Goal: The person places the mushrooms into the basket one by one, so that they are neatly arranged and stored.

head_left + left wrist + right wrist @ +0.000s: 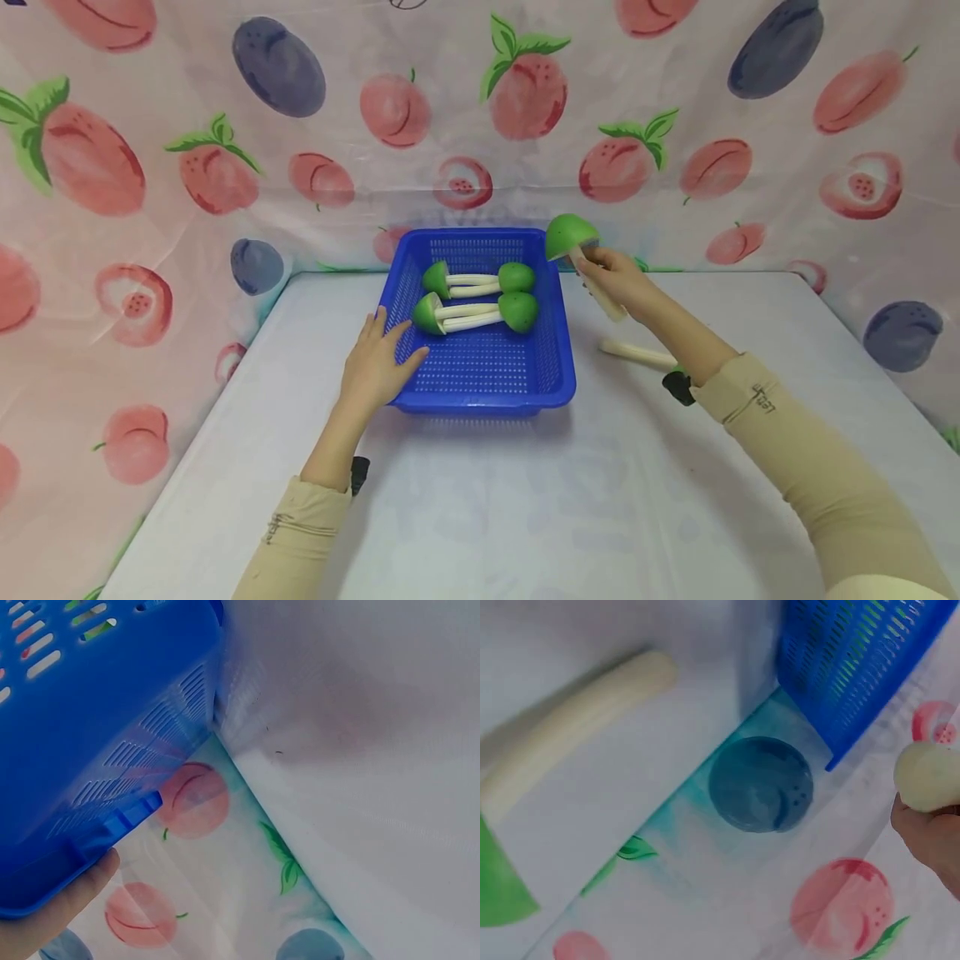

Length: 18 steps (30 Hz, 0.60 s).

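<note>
My right hand (pixel 624 282) grips a green-capped toy mushroom (pixel 570 237) by its pale stem, cap up and tilted, over the right rim of a blue plastic basket (pixel 480 403). In the right wrist view the stem's pale end (pixel 927 778) shows above the fingers. My left hand (pixel 375 365) rests on the basket's left rim with fingers spread. Inside the basket, several like mushrooms (pixel 468 310) lie on their sides toward the back, stems side by side. Another mushroom (pixel 637 353) lies on the table beneath my right forearm, its cap mostly hidden in the head view.
The basket stands on a white-covered table (pixel 480 500), toward its far edge. A fruit-printed cloth (pixel 315 225) hangs behind and at the sides. Dark wrist cameras (pixel 678 387) sit under both cuffs.
</note>
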{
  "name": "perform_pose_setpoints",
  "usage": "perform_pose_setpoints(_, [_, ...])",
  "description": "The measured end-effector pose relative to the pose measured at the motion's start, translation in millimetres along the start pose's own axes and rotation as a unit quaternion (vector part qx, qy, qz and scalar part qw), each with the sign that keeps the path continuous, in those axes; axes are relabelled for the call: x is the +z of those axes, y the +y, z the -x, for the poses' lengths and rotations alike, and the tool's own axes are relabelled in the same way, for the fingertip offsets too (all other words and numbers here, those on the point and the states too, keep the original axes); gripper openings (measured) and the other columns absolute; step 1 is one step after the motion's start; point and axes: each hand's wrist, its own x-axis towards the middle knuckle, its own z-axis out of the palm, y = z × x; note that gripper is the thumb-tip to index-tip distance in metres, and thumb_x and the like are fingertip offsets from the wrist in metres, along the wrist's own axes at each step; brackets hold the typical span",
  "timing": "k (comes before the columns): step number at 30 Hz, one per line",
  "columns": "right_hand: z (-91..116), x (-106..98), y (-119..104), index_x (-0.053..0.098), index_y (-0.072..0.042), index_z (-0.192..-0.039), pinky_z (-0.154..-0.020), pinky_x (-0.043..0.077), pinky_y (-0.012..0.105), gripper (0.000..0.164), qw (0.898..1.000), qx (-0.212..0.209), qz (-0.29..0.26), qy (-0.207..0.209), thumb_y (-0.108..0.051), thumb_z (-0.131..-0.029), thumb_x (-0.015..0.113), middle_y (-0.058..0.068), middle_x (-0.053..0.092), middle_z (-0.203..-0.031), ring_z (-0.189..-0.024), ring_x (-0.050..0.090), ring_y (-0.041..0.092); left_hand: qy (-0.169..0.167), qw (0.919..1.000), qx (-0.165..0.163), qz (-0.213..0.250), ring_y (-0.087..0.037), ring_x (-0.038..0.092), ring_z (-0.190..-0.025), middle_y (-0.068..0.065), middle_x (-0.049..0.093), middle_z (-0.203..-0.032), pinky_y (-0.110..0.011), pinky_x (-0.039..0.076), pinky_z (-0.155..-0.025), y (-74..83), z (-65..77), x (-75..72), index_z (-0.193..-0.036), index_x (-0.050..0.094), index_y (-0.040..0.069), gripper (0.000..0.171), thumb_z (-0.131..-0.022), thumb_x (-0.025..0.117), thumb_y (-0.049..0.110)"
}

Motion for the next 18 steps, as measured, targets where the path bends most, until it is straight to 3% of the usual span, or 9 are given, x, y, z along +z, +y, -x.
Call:
perform_pose_setpoints(5, [-15.5,3.9,-19.6,0.036,0.010,-0.139,-0.080,0.045,0.017,0.047,1.000,-0.012,-0.013,-0.012,-0.021,-0.103,0.030,0.027,0.043,-0.138,-0.101,0.050,0.014,-0.003,1.0000,-0.004,0.005,-0.042,0.011,-0.144,-0.027,0.017,-0.154,-0.063,0.026,-0.108,-0.5,0.2,-0.5,-0.139,0.045,0.006,0.062,-0.091,0.053,0.044])
perform_pose_setpoints(8, [-23.2,7.3,-30.3,0.039,0.010,-0.137,-0.078,0.046,0.018,0.047,1.000,-0.016,-0.019,-0.012,-0.021,-0.103,0.029,0.023,0.053,-0.122,-0.092,0.052,0.010,-0.002,0.9999,-0.006,0.008,-0.041,0.011,-0.144,-0.027,0.017,-0.154,-0.063,0.024,-0.109,-0.7,-0.1,-0.5,-0.140,0.045,0.006,0.062,-0.091,0.053,0.044])
perform_pose_setpoints(11, [-26.8,11.2,-39.4,0.042,0.008,-0.135,-0.072,0.047,0.018,0.046,1.000,-0.020,-0.010,-0.010,-0.023,-0.103,0.029,0.012,0.053,-0.105,-0.082,0.052,0.010,-0.003,0.9999,-0.004,0.009,-0.041,0.011,-0.144,-0.027,0.018,-0.154,-0.062,0.025,-0.109,-1.3,-0.3,0.2,-0.139,0.045,0.006,0.062,-0.091,0.053,0.044])
perform_pose_setpoints(18, [-33.2,20.6,-56.4,0.047,0.006,-0.131,-0.061,0.043,0.021,0.044,0.999,-0.041,0.020,-0.008,-0.022,-0.104,0.028,0.006,0.049,-0.091,-0.069,0.046,0.010,-0.004,1.0000,-0.001,0.006,-0.042,0.012,-0.144,-0.027,0.018,-0.153,-0.062,0.026,-0.109,0.6,-0.9,-1.4,-0.139,0.045,0.005,0.062,-0.091,0.053,0.044])
